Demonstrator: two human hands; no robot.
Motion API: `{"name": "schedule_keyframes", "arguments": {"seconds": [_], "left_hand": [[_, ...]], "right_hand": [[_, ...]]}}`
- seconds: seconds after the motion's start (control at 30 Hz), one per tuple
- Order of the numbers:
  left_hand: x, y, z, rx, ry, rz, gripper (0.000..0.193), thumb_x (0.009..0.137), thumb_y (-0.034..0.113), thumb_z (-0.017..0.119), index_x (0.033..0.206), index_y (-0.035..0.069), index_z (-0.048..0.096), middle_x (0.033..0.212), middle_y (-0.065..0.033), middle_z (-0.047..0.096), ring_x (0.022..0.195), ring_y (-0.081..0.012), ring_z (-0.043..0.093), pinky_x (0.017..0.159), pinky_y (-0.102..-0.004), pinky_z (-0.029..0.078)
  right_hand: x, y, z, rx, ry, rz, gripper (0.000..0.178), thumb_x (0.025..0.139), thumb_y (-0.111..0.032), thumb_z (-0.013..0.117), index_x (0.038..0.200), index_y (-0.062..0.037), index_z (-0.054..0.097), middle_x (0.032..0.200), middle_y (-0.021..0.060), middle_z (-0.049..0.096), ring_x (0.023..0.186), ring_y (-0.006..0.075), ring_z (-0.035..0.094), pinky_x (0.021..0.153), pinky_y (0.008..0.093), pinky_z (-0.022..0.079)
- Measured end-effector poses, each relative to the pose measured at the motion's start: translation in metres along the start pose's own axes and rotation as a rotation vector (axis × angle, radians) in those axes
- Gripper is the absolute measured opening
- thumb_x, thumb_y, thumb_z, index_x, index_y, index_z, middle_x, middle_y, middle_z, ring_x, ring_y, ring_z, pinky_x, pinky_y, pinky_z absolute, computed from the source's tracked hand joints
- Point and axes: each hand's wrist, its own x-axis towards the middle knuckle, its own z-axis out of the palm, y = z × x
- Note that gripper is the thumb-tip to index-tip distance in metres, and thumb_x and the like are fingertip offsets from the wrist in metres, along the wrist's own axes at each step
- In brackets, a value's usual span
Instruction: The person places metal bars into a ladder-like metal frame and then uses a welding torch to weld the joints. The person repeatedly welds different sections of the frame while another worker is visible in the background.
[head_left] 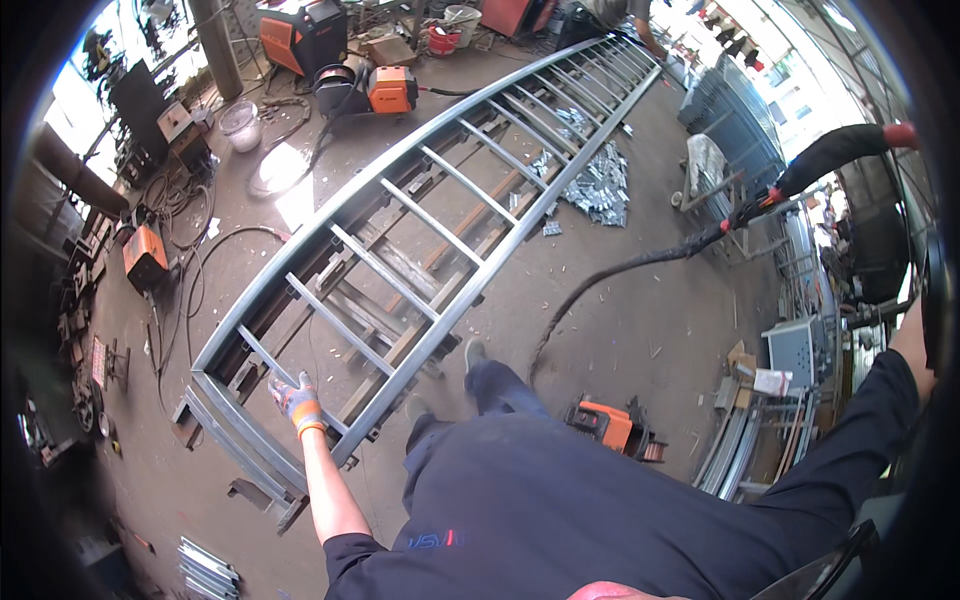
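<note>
My left hand [296, 400], in a grey work glove with an orange cuff, closes round a rung [262, 352] near the close end of a long metal frame. This ladder-like frame [375, 385] has two grey side rails joined by several crossbars, and it runs away to the far right. Across its near left end lies a curved double rail piece [240, 435]. Far to the right, my right arm is raised, with my right hand [918, 350] at the picture's rim beside a dark object; its fingers are mostly hidden.
Small metal pieces [600, 185] lie heaped beyond the right rail. A thick black hose [650, 258] arcs across the right. Orange machines [392, 90] with cables stand at the back and left; another [605, 425] sits near my feet. At the far end is another person's arm [648, 38].
</note>
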Motion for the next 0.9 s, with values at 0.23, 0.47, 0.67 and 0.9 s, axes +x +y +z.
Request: {"name": "schedule_keyframes", "arguments": {"seconds": [0.23, 0.47, 0.67, 0.9], "left_hand": [[-0.004, -0.014, 0.059, 0.184, -0.097, -0.330, 0.083, 0.101, 0.039, 0.067, 0.158, -0.011, 0.034, 0.155, -0.0367, 0.046, 0.142, -0.0504, 0.048, 0.123, -0.0507, 0.038], [-0.006, 0.010, 0.042, 0.574, -0.240, -0.433, 0.085, 0.096, 0.031, 0.071, 0.157, -0.012, 0.031, 0.150, -0.0367, 0.049, 0.140, -0.0472, 0.051, 0.118, -0.0509, 0.044], [0.015, 0.024, 0.049, 0.533, -0.215, -0.587, 0.111, 0.088, 0.026, 0.070, 0.170, 0.009, -0.003, 0.150, -0.0354, 0.050, 0.137, -0.0481, 0.054, 0.118, -0.0542, 0.044], [0.017, 0.023, 0.047, 0.687, -0.320, -0.555, 0.095, 0.097, 0.029, 0.065, 0.167, 0.002, 0.008, 0.144, -0.0323, 0.057, 0.128, -0.0475, 0.061, 0.112, -0.0581, 0.046]], "right_hand": [[0.064, 0.037, 0.177, 0.173, -0.128, -0.166, 0.063, 0.090, -0.012, 0.072, 0.148, 0.0001, 0.051, 0.132, 0.0214, 0.069, 0.103, 0.0333, 0.076, 0.088, 0.0384, 0.061], [0.002, -0.014, 0.402, 0.772, -0.545, -0.436, 0.068, 0.090, -0.011, 0.071, 0.153, 0.0008, 0.048, 0.136, 0.0239, 0.067, 0.105, 0.0355, 0.076, 0.089, 0.0396, 0.061], [-0.076, -0.069, 0.492, 1.371, -0.522, -0.496, 0.074, 0.085, -0.013, 0.073, 0.152, 0.0049, 0.047, 0.143, 0.0285, 0.062, 0.111, 0.0414, 0.073, 0.092, 0.0425, 0.060], [-0.119, -0.086, 0.516, 2.042, -1.214, 0.162, 0.106, 0.096, -0.051, 0.069, 0.165, 0.0086, 0.016, 0.162, 0.0213, 0.044, 0.150, 0.0292, 0.046, 0.122, 0.0381, 0.036]]}}
